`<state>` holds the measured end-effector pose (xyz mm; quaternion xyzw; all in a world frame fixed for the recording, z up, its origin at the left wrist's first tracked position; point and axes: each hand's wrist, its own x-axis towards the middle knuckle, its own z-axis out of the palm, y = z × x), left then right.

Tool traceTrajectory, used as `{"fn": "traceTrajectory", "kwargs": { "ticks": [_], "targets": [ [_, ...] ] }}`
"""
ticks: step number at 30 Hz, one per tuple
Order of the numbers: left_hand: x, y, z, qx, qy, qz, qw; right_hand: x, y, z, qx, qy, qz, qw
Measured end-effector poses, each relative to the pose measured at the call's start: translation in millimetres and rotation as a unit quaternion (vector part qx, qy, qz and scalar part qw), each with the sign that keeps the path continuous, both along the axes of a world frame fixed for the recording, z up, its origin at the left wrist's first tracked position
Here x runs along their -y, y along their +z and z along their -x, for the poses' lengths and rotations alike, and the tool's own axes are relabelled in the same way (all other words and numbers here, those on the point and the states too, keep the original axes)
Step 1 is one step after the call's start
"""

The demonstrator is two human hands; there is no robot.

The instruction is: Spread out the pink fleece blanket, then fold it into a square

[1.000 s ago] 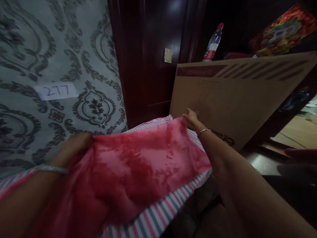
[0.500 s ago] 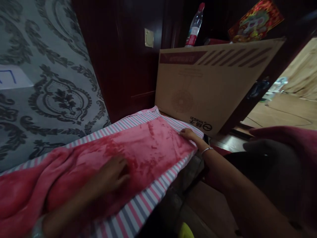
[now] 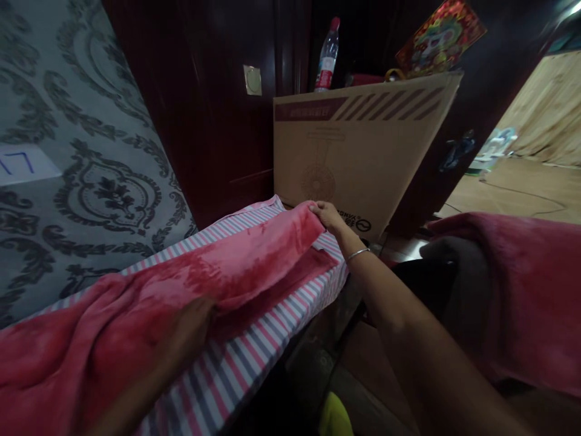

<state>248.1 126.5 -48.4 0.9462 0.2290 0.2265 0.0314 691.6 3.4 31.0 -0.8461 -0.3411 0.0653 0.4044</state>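
Fingers [image 3: 318, 209] at blanket [image 3: 254, 260] edge

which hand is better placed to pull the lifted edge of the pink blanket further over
Probably the right hand: it pinches the far corner of the pink blanket, raised off the striped sheet. The left hand lies flat on the blanket's near fold, seemingly pinning it.

Handwritten blue "17" on a white paper slip [image 3: 25, 165], far left on the patterned wall. Dark printing, upside down and too small to read, near the cardboard box's [image 3: 363, 151] lower edge.
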Motion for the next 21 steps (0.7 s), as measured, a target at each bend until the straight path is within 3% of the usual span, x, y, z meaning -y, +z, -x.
{"fn": "traceTrajectory", "kwargs": {
  "ticks": [2, 7, 10, 16, 21],
  "targets": [
    [2.6, 1.9, -0.2, -0.030, -0.001, -0.004, 1.000, 4.9, -8.0, 0.0, -0.009, -0.018, 0.012, 1.000],
    [13.8, -4.5, -3.2, -0.206, 0.004, -0.040, 0.978, 32.9, -59.2, 9.3, -0.024, -0.048, 0.095, 0.994],
    [16.1, -6.5, -3.9, -0.201, -0.001, -0.045, 0.979, 44.0, -76.1, 11.8, -0.012, -0.051, 0.112, 0.992],
    [17.7, -14.5, 6.7, -0.097, -0.029, -0.078, 0.992, 46.2, -72.1, 13.4, -0.014, -0.031, 0.155, 0.987],
    [20.0, -29.3, 9.4, -0.124, -0.034, -0.107, 0.986, 33.3, -61.2, 25.8, -0.015, -0.031, 0.161, 0.986]
  ]
}}
